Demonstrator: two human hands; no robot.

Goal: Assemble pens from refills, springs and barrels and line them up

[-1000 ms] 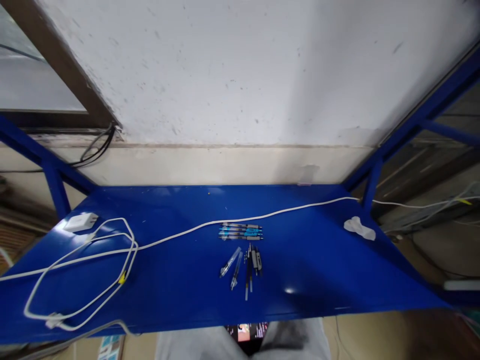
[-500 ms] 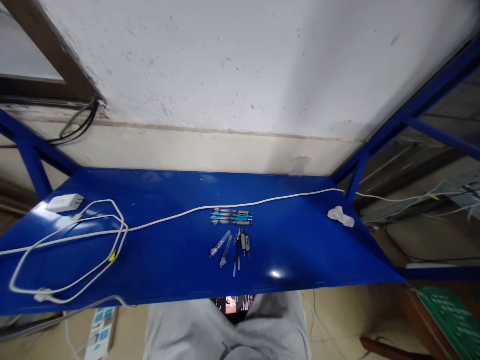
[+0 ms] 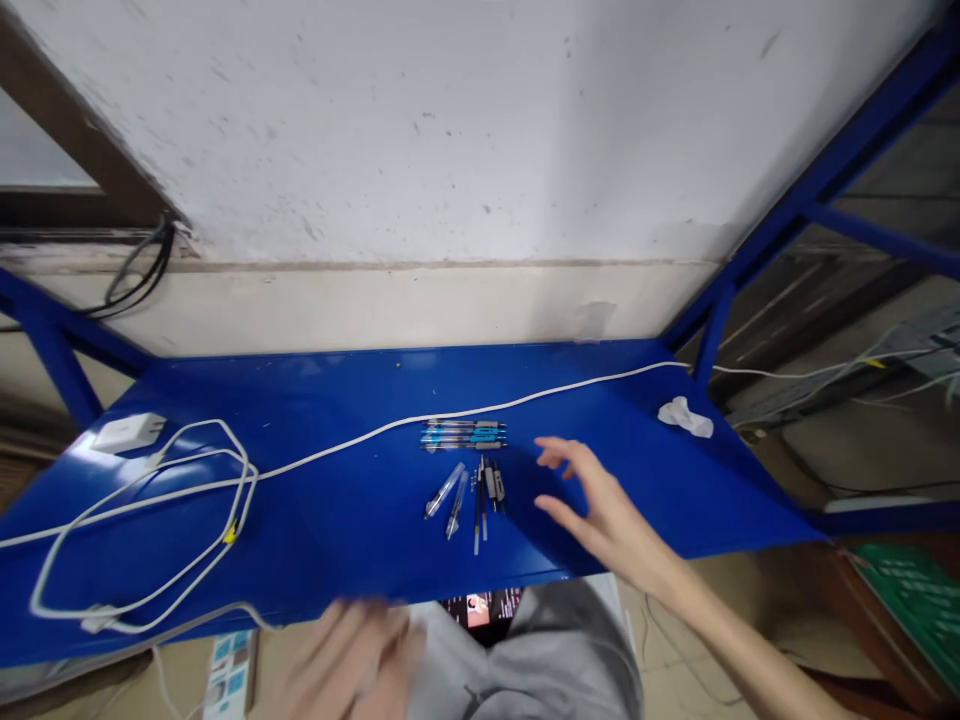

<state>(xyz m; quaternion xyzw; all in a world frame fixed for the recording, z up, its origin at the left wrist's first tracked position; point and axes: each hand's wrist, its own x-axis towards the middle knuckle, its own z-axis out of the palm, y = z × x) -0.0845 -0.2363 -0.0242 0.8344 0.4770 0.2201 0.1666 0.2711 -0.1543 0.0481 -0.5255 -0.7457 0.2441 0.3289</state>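
Observation:
My right hand (image 3: 589,500) hovers over the blue table, thumb and fingers apart, with nothing in it. Left of it lie pen parts: two clear pen barrels (image 3: 445,492), thin dark ink refills (image 3: 480,505), and grey-gripped pen front sections (image 3: 495,482). Tiny bits, likely springs, sit between the barrels and refills. Behind these, several assembled pens (image 3: 463,435) with blue and grey grips lie in a row, pointing sideways. My left hand (image 3: 352,655) is at the table's front edge, smeared by motion, so its fingers cannot be made out.
A white cable (image 3: 345,442) crosses the blue table (image 3: 322,540) behind the pens. At left are a coiled cable (image 3: 244,470) and a white charger (image 3: 129,433). Crumpled white tissue (image 3: 685,418) lies at right. A phone (image 3: 487,612) rests on my lap. A power strip (image 3: 229,675) is below.
Both my hands have come into view, the right from the lower right over the table, the left from below. The view has shifted slightly; the pens and parts lie as before.

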